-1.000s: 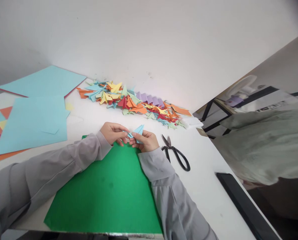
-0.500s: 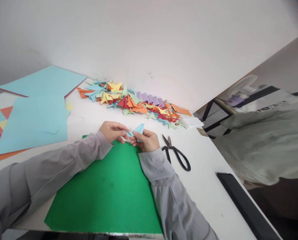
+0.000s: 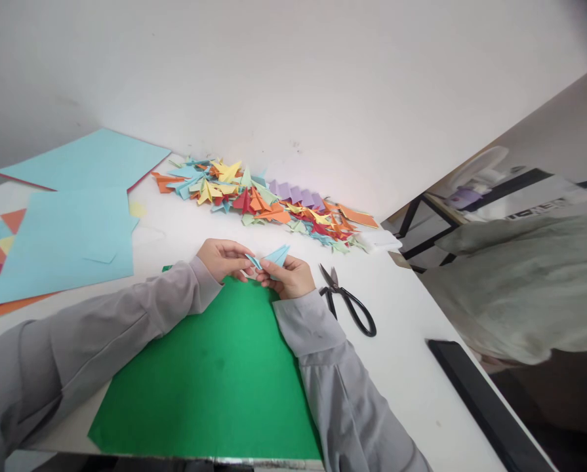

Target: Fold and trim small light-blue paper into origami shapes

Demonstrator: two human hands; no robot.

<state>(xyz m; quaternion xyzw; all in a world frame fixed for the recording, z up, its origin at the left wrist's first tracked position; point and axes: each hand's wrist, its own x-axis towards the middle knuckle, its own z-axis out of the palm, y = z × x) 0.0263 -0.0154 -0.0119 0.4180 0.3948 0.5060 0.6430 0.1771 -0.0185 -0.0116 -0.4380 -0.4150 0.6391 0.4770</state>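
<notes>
Between my two hands is a small folded light-blue paper plane [image 3: 277, 255], held above the far edge of a green board [image 3: 209, 373]. My left hand [image 3: 225, 260] pinches its left end between thumb and fingers. On the other side, my right hand [image 3: 291, 275] grips the body, thumb on top, with a pointed part sticking up to the right. My fingers cover much of the paper. Black-handled scissors [image 3: 345, 298] lie with blades apart, just right of my right hand.
A long pile of small folded paper planes [image 3: 254, 200] in many colours runs along the wall. Light-blue sheets [image 3: 67, 242] and coloured scraps lie at left. At right are a white object [image 3: 382, 241], a black bar [image 3: 485, 406] and a person's pale-green garment [image 3: 519, 288].
The light-blue paper has tilted in my fingers, so its raised part looks narrower and points further right. Both hands stay in nearly the same place.
</notes>
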